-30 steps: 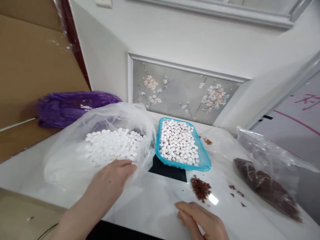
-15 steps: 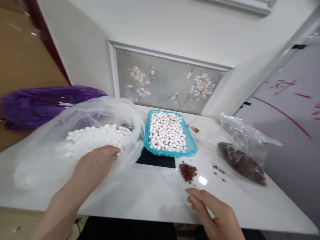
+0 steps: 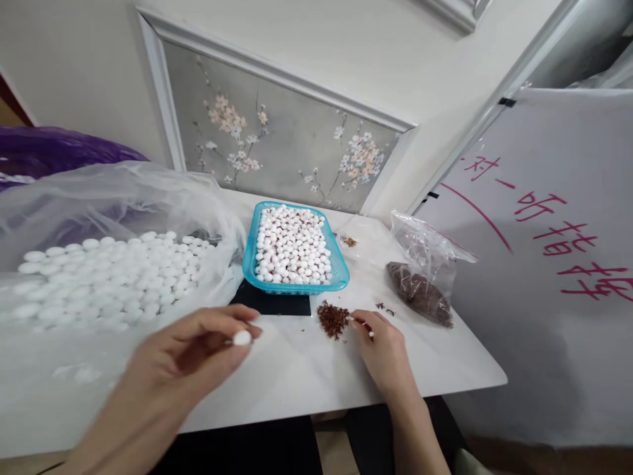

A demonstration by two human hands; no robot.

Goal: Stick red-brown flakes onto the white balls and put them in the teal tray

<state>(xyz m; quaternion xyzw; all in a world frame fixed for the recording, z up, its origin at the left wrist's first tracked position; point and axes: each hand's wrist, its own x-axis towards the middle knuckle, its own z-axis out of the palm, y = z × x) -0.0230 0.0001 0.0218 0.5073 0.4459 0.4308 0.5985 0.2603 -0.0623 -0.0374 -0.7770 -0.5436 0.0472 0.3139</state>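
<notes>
My left hand (image 3: pixel 192 359) pinches a small white ball (image 3: pixel 242 338) between thumb and fingers, over the white table and in front of the plastic bag. My right hand (image 3: pixel 383 346) is closed, with its fingertips at the right edge of a little heap of reddish-brown bits (image 3: pixel 333 319). What those fingertips hold is too small to make out; a white spot shows by the curled fingers. Beyond both hands, a blue plastic basket (image 3: pixel 339 280) holds many white balls with brown specks among them. The clear plastic bag (image 3: pixel 163 188) on the left lies open around many loose white balls (image 3: pixel 119 277).
A zip bag of brown material (image 3: pixel 420 290) lies at the right, near a few stray bits. Under the basket's front is a flat black piece (image 3: pixel 274 304). A purple bag (image 3: pixel 64 148) sits far left. The wall and a written-on whiteboard (image 3: pixel 544 198) border the table.
My left hand has come out of the bag of balls with a white ball in its fingers. My right hand has moved forward to the brown heap. The view has turned right.
</notes>
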